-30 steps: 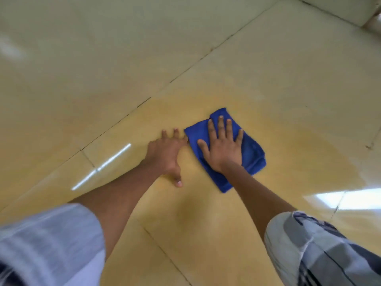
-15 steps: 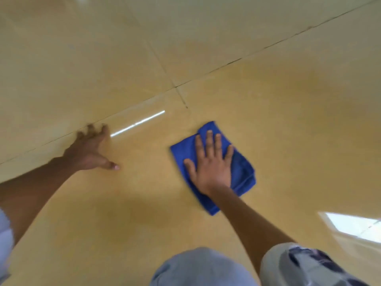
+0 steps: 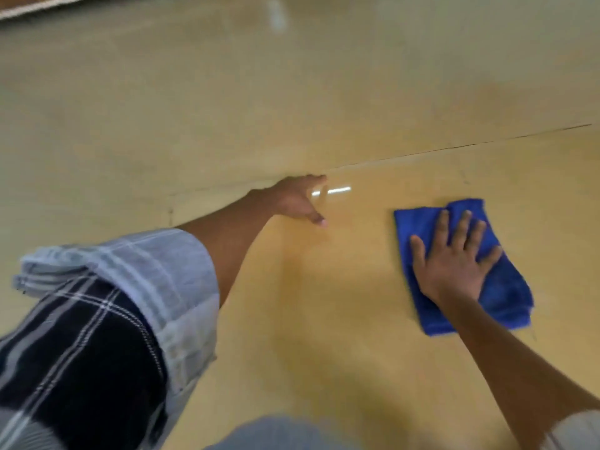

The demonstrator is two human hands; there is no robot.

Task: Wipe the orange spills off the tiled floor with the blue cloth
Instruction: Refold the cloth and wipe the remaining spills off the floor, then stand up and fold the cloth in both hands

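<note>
A folded blue cloth (image 3: 506, 287) lies flat on the tiled floor (image 3: 227, 108) at the right. My right hand (image 3: 454, 264) presses down on it, palm flat and fingers spread. My left hand (image 3: 298, 199) rests on the floor far to the left of the cloth, fingers apart, holding nothing. An orange film (image 3: 373, 271) tints the tiles around the cloth and between the two hands; the floor farther back looks paler.
A dark grout line (image 3: 487, 144) runs across the floor behind both hands. A strip of something brown and white (image 3: 39, 4) shows at the top left corner. My knee (image 3: 276, 433) sits at the bottom edge. The frame is motion-blurred.
The view has swung left, so the cloth and right hand now sit at the right. My left hand has slid away from the cloth and is stretched out along the grout line.
</note>
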